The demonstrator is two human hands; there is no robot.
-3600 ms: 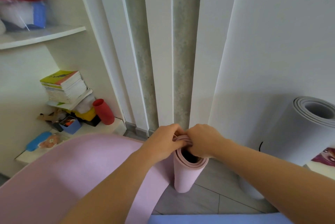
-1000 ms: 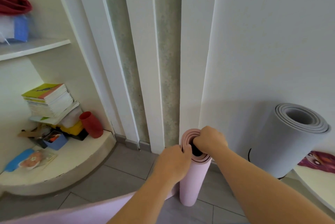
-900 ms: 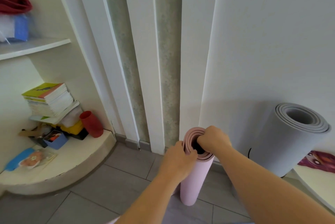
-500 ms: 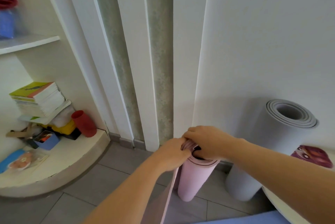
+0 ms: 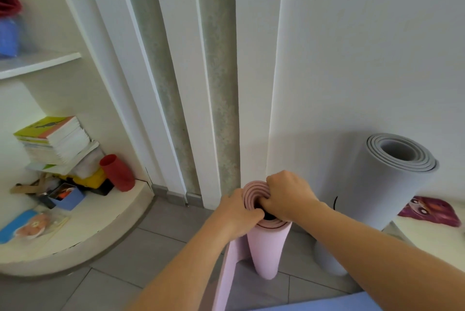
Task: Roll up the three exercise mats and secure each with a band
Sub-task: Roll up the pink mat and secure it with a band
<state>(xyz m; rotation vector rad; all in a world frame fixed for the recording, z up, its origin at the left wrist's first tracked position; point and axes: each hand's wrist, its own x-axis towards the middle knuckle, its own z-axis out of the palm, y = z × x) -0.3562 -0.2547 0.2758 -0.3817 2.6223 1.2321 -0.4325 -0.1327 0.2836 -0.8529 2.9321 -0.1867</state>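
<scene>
A pink exercise mat [image 5: 268, 247] stands on end on the tiled floor, rolled into a tight tube, with a loose flap trailing down at its left. My left hand [image 5: 236, 212] grips the left side of the roll's top. My right hand [image 5: 286, 195] curls over the top rim, fingers hooked into the dark core. A grey rolled mat [image 5: 375, 197] leans against the wall to the right, with a thin black band near its lower part. A strip of blue mat [image 5: 327, 304] shows at the bottom edge.
A white wall and door frame [image 5: 176, 84] stand right behind the rolls. At left a curved low shelf [image 5: 95, 225] carries a stack of books [image 5: 55, 142], a red cup [image 5: 117, 172] and a small blue box [image 5: 66, 196]. A purple picture [image 5: 432, 210] lies at right.
The spread pink mat has been wound up into the standing roll, leaving only a narrow flap. Over the last second both hands kept shifting their grip around the roll's top.
</scene>
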